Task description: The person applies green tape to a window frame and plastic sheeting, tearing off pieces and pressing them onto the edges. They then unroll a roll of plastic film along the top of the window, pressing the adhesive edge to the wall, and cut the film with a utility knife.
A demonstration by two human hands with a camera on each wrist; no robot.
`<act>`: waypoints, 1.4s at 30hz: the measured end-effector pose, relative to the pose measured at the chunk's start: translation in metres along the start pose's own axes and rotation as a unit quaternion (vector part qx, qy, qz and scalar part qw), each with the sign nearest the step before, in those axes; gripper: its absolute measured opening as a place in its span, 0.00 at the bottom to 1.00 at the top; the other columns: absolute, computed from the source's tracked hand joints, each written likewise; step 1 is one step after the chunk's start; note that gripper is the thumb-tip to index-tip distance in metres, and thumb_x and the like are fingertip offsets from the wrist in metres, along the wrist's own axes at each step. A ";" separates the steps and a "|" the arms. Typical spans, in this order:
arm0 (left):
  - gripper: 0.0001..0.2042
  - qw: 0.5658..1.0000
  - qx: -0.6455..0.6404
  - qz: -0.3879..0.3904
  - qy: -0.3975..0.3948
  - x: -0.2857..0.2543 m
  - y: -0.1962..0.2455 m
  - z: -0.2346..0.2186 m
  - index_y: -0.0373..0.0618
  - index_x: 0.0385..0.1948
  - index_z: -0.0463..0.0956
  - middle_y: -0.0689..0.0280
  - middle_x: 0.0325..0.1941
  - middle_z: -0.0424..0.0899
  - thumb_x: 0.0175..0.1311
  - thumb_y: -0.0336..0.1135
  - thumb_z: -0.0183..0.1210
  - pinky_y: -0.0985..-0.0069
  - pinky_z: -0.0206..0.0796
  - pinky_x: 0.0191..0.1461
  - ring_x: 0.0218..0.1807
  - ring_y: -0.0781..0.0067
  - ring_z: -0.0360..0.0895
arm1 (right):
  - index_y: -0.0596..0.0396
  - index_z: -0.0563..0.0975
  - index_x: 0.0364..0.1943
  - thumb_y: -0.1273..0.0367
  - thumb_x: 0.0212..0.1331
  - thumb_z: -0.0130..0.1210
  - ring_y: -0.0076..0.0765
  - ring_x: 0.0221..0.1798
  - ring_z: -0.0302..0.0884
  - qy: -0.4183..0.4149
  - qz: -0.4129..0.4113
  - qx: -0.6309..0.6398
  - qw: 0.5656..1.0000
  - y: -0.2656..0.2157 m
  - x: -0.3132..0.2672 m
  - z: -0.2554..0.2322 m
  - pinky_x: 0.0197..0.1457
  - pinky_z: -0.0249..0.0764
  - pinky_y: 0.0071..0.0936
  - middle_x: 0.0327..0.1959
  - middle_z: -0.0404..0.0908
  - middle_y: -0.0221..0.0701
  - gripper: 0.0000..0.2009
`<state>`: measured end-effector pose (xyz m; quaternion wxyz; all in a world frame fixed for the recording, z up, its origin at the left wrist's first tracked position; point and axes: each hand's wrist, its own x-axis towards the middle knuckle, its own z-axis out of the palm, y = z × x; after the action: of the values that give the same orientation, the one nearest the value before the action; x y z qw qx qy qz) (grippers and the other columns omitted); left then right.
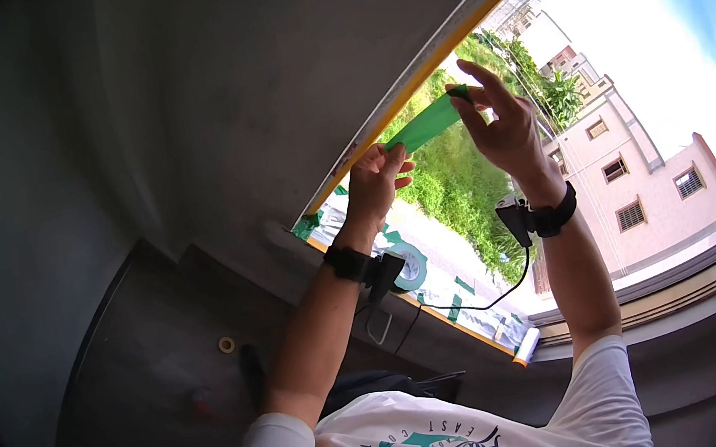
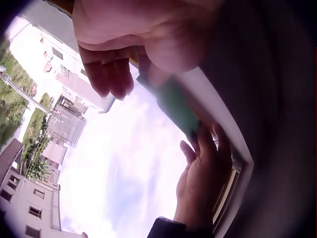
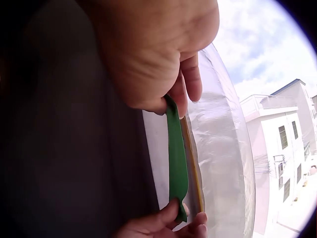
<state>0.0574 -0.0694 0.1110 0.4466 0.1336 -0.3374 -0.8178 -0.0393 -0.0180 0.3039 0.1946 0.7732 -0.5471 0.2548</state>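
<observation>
A short strip of green tape (image 1: 426, 124) is stretched between both hands, in front of the window opening. My left hand (image 1: 374, 186) pinches its lower end between thumb and fingers, close to the yellow edging (image 1: 401, 108) of the window. The right hand (image 1: 504, 125) pinches the other end, higher up, with one finger extended. In the right wrist view the strip (image 3: 177, 153) runs between the two pinches, slightly twisted at its ends. The left wrist view shows the tape (image 2: 176, 109) blurred, with the right hand (image 2: 200, 171) at its far end.
A roll of green tape (image 1: 410, 266) sits on the plastic-covered sill by the left wrist, among several green tape pieces (image 1: 455, 306). Clear plastic film (image 3: 218, 134) hangs beside the yellow edging. A cable (image 1: 488, 304) loops between the wrist cameras. A small ring (image 1: 226, 344) lies lower left.
</observation>
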 end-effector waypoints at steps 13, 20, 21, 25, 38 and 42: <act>0.14 0.991 -0.097 0.015 0.092 0.024 -0.011 0.009 0.44 0.36 0.78 0.64 0.37 0.84 0.70 0.46 0.60 0.75 0.78 0.42 0.41 0.74 0.83 | 0.52 0.73 0.62 0.73 0.62 0.62 0.37 0.35 0.88 -0.023 -0.152 -0.112 0.982 0.018 0.016 0.026 0.35 0.83 0.29 0.38 0.89 0.35 0.23; 0.14 0.991 -0.088 0.034 0.097 0.016 -0.009 0.017 0.42 0.34 0.78 0.64 0.35 0.86 0.69 0.45 0.62 0.77 0.77 0.39 0.37 0.77 0.84 | 0.56 0.72 0.63 0.75 0.62 0.61 0.38 0.39 0.89 -0.012 -0.167 -0.143 0.975 0.012 0.013 0.021 0.38 0.85 0.28 0.41 0.88 0.39 0.24; 0.14 0.992 -0.047 0.055 0.100 0.008 -0.010 0.018 0.42 0.34 0.79 0.64 0.33 0.86 0.69 0.44 0.62 0.78 0.75 0.39 0.37 0.78 0.83 | 0.58 0.71 0.63 0.75 0.62 0.61 0.38 0.40 0.89 0.007 -0.169 -0.138 0.976 0.006 0.010 0.014 0.40 0.85 0.28 0.42 0.88 0.39 0.24; 0.12 0.980 0.034 0.137 0.139 -0.022 -0.009 0.019 0.41 0.32 0.80 0.67 0.29 0.85 0.69 0.42 0.63 0.80 0.72 0.39 0.33 0.80 0.82 | 0.61 0.63 0.68 0.76 0.63 0.61 0.38 0.42 0.89 -0.012 -0.131 -0.149 0.980 -0.001 -0.012 -0.009 0.41 0.86 0.30 0.47 0.86 0.45 0.30; 0.11 0.985 -0.091 0.020 0.144 -0.003 -0.011 0.027 0.43 0.33 0.78 0.68 0.33 0.85 0.70 0.41 0.61 0.79 0.77 0.38 0.37 0.79 0.84 | 0.54 0.62 0.66 0.74 0.62 0.61 0.39 0.37 0.89 -0.026 0.068 0.007 0.997 0.004 0.000 0.005 0.36 0.84 0.31 0.37 0.85 0.34 0.29; 0.12 0.981 -0.115 0.009 0.155 0.014 -0.010 0.018 0.43 0.34 0.78 0.65 0.36 0.86 0.71 0.43 0.59 0.78 0.78 0.38 0.38 0.77 0.85 | 0.53 0.64 0.65 0.74 0.63 0.59 0.41 0.35 0.89 -0.039 -0.008 -0.078 0.996 0.006 0.013 0.023 0.34 0.85 0.34 0.34 0.86 0.34 0.26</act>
<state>0.0342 -0.0697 0.1187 0.5130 0.2032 -0.1691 -0.8167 -0.0371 -0.0435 0.2938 0.2349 0.7692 -0.5665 0.1794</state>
